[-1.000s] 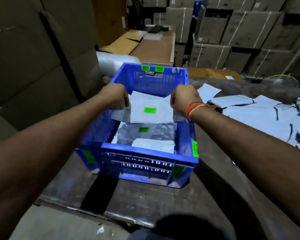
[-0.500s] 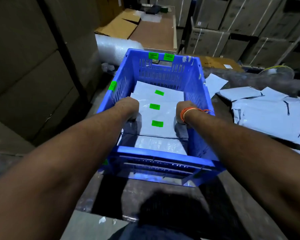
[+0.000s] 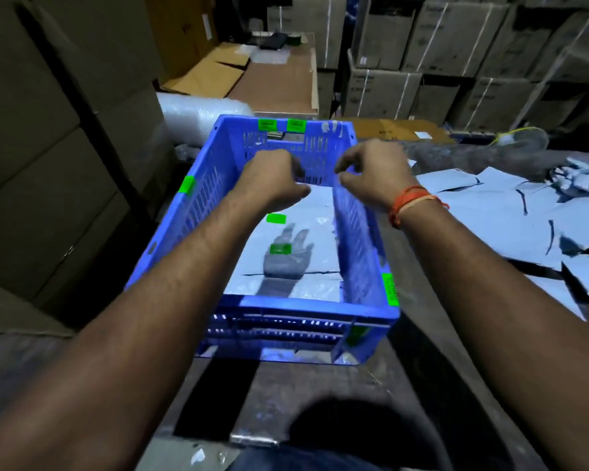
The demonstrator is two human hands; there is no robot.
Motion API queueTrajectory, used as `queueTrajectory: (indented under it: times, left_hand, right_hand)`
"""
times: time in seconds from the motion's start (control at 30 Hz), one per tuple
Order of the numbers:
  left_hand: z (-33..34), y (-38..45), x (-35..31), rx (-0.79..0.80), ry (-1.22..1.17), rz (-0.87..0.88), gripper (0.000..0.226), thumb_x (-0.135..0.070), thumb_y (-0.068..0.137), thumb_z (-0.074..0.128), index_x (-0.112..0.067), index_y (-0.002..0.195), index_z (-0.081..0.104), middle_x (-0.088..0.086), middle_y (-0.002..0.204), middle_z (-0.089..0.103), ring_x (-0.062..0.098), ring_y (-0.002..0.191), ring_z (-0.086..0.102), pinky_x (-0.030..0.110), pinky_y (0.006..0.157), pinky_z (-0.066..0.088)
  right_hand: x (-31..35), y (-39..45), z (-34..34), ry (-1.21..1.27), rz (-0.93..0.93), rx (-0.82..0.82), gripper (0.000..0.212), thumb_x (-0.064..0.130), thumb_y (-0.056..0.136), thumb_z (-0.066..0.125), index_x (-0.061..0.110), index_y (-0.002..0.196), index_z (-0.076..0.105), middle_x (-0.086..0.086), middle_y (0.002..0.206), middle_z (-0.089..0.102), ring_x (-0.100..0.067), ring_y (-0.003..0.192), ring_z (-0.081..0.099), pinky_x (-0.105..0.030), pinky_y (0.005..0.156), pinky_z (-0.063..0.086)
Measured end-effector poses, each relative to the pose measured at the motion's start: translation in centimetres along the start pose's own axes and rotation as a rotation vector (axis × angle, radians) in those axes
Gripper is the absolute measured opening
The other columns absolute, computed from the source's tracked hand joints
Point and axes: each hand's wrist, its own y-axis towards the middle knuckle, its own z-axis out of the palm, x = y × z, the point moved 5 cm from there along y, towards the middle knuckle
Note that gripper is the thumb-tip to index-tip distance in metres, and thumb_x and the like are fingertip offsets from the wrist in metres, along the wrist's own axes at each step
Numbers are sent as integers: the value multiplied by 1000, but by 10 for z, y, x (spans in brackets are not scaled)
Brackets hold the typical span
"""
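Observation:
A blue slatted plastic crate (image 3: 300, 309) stands on a dark table in front of me. Inside it lie white flat packets (image 3: 306, 219) with small green labels, stacked flat. My left hand (image 3: 274, 178) hovers over the far half of the crate, fingers loosely curled, holding nothing. My right hand (image 3: 374, 171), with an orange thread at the wrist, hangs above the crate's right wall, fingers loosely curled and empty. A hand's shadow falls on the top packet.
More white packets (image 3: 510, 212) are spread over the table to the right. A roll of bubble wrap (image 3: 198, 113) lies behind the crate on the left. Stacked cardboard boxes (image 3: 422, 45) line the back, and a tall cardboard wall (image 3: 48, 130) stands at the left.
Both hands let go of the packet they pressed into the crate and rose above it. The packet now lies flat on the stack.

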Motion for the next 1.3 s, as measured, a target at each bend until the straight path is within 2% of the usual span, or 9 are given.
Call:
queueTrajectory:
  times: [0.23, 0.4, 0.57, 0.67, 0.8, 0.93, 1.07, 1.2, 1.3]
  left_hand:
    - [31, -36, -139, -125, -187, 284, 37, -42, 83, 66, -28, 117, 71, -1, 117, 70, 23, 107, 67, 40, 91, 53]
    - [97, -44, -221, -91, -173, 366, 35, -36, 82, 63, -23, 114, 71, 0, 116, 68, 23, 111, 61, 41, 92, 52]
    - [200, -39, -261, 106, -133, 240, 42, -35, 81, 60, -23, 120, 68, 3, 119, 67, 25, 111, 62, 41, 91, 53]
    - [256, -46, -274, 193, -138, 171, 47, -35, 82, 65, -19, 127, 64, 7, 125, 64, 29, 114, 60, 38, 95, 50]
    - [306, -53, -295, 330, -66, 201, 87, -55, 74, 59, -19, 151, 41, 11, 156, 37, 33, 144, 32, 41, 117, 30]
    - [327, -53, -296, 443, 57, 151, 84, -52, 85, 58, -27, 158, 24, 9, 167, 13, 36, 153, 7, 53, 117, 27]
    - [310, -59, -305, 363, 97, 229, 54, -21, 83, 47, -23, 136, 46, 5, 142, 47, 38, 132, 41, 45, 94, 49]
    - [280, -72, -306, 195, 36, 181, 53, -43, 75, 30, -32, 116, 61, -3, 115, 69, 30, 103, 64, 37, 80, 54]
    - [274, -74, -299, 192, 73, 202, 44, -35, 84, 42, -40, 121, 66, -1, 120, 71, 32, 106, 66, 38, 84, 53]
  right_hand:
    - [-112, -73, -67, 86, 92, -204, 19, 19, 86, 65, 21, 99, 78, -3, 101, 76, -21, 100, 67, -24, 83, 42]
    - [-214, -129, -61, 50, 177, -105, 16, 16, 86, 68, 20, 98, 77, -4, 102, 76, -23, 100, 67, -20, 78, 35]
    - [-325, -178, -26, -27, 257, 109, 30, 19, 85, 69, 16, 114, 74, -10, 119, 70, -27, 114, 62, -31, 99, 44]
    - [-381, -198, -3, -49, 273, 276, 59, 28, 81, 73, 15, 137, 58, -12, 140, 56, -28, 130, 51, -36, 110, 39]
    - [-420, -213, 23, -198, 181, 500, 103, 42, 75, 72, 25, 159, 14, -11, 165, 14, -31, 151, 15, -48, 118, 28]
    - [-426, -218, 26, -221, 139, 616, 99, 26, 83, 63, 35, 158, -1, 0, 167, -6, -27, 153, 1, -61, 117, 13]
    - [-434, -217, 25, -227, 77, 574, 85, 3, 90, 49, 33, 159, 9, 1, 167, 5, -25, 153, 10, -55, 117, 26]
    - [-447, -216, 16, -132, 17, 346, 69, -1, 86, 49, 29, 148, 44, -3, 153, 45, -23, 139, 43, -38, 112, 39]
    - [-452, -221, 12, -119, -1, 365, 68, 2, 83, 49, 36, 142, 52, -2, 142, 57, -25, 128, 56, -35, 107, 46]
